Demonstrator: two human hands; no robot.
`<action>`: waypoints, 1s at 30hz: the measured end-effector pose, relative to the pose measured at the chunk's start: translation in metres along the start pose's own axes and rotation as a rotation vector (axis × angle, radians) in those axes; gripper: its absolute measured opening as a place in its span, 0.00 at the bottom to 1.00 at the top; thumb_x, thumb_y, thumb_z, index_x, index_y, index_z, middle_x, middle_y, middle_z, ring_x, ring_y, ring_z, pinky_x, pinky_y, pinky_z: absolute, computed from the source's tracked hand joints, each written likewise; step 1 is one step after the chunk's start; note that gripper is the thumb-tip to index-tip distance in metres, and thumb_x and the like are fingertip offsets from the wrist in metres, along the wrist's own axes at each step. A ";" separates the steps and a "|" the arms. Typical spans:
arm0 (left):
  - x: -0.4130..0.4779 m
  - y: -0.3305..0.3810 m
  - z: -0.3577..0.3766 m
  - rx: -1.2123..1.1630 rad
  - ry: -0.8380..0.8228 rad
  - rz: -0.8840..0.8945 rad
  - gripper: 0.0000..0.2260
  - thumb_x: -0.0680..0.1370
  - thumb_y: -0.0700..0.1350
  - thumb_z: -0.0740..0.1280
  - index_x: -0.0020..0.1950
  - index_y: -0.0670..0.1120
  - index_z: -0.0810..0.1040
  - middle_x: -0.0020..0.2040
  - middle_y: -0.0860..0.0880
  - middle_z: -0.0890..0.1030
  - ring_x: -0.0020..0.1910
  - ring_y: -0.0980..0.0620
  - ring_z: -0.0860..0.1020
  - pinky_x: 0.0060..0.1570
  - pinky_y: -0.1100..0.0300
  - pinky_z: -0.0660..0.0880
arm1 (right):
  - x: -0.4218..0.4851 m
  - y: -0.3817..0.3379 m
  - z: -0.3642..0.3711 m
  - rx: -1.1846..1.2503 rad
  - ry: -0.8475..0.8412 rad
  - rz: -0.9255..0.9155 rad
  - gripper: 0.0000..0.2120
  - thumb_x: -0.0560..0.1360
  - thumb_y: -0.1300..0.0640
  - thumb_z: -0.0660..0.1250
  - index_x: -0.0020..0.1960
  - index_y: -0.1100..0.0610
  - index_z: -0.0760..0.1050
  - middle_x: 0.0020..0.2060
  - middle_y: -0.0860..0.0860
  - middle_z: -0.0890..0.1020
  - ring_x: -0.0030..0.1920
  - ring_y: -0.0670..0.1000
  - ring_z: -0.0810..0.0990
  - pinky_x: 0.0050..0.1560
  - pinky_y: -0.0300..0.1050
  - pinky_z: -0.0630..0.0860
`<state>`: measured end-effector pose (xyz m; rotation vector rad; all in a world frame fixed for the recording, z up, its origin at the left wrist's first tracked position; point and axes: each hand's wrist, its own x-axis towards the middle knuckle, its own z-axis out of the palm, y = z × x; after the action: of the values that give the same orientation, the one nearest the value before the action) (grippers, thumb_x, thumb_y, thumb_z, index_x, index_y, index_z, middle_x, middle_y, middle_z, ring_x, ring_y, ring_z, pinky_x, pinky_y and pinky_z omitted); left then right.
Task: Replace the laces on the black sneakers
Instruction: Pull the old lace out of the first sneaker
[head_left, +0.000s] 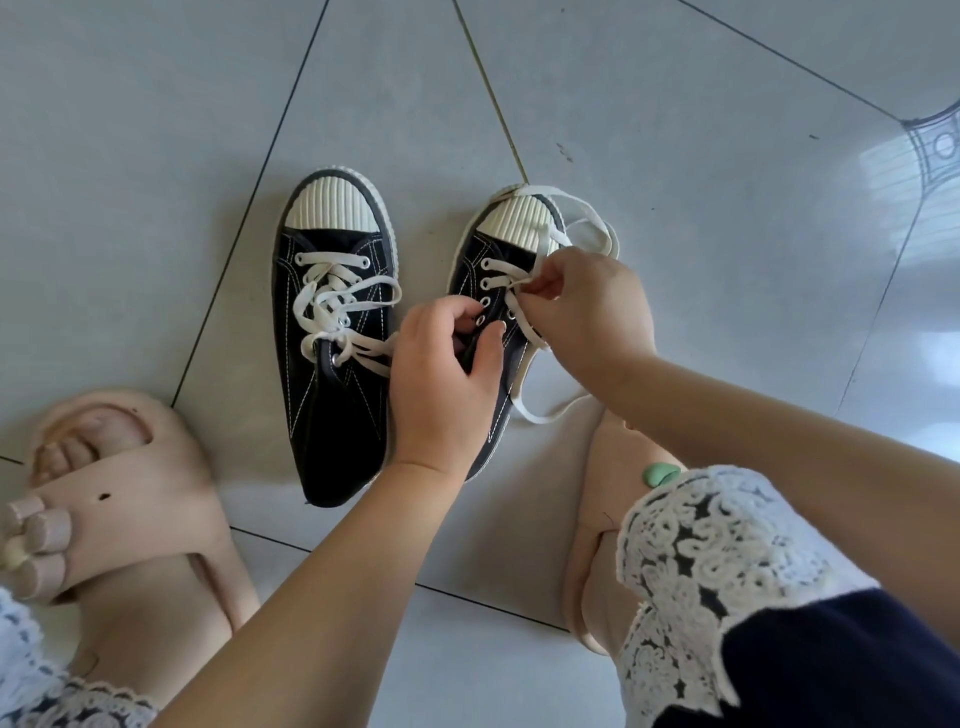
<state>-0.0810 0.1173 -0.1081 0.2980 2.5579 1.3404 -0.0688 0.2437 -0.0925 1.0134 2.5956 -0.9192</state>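
- The left hand (441, 374) grips the side of the right-hand sneaker (498, 312) at its lower eyelets, thumb and fingers closed on the black canvas.
- The right hand (582, 306), at the shoe's 3 o'clock, pinches its white lace (524, 283) between the fingertips.
- Loose lace loops past the ribbed toe cap at 12 o'clock and trails on the grey floor tiles (156, 156) at 5 o'clock.
- The left-hand sneaker (332, 343), just beside it at 9 o'clock, lies loosely laced.
- A beige slipper (135, 499) sits at the frame's 8 o'clock.
- No brand or writing is legible.
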 end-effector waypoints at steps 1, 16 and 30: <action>0.000 0.000 0.000 0.001 0.002 0.004 0.06 0.73 0.42 0.67 0.46 0.40 0.77 0.41 0.51 0.74 0.39 0.53 0.71 0.44 0.67 0.67 | 0.000 0.000 0.000 -0.001 0.004 0.005 0.05 0.72 0.54 0.67 0.37 0.51 0.74 0.37 0.51 0.81 0.40 0.54 0.78 0.38 0.46 0.75; -0.003 0.000 0.002 0.021 0.083 0.018 0.05 0.75 0.36 0.64 0.46 0.36 0.77 0.41 0.43 0.79 0.40 0.54 0.72 0.45 0.67 0.65 | 0.016 0.017 -0.027 0.471 -0.283 0.162 0.07 0.70 0.65 0.66 0.34 0.60 0.77 0.30 0.51 0.80 0.33 0.47 0.77 0.43 0.46 0.78; 0.002 -0.002 -0.001 0.047 0.076 0.019 0.05 0.76 0.36 0.63 0.46 0.35 0.77 0.42 0.42 0.79 0.42 0.53 0.71 0.46 0.70 0.64 | 0.023 0.025 -0.047 0.243 -0.149 0.064 0.11 0.69 0.67 0.67 0.40 0.50 0.75 0.30 0.47 0.73 0.31 0.47 0.69 0.35 0.41 0.68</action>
<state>-0.0835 0.1164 -0.1096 0.2855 2.6581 1.3246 -0.0676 0.2997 -0.0774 1.0345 2.3577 -1.2652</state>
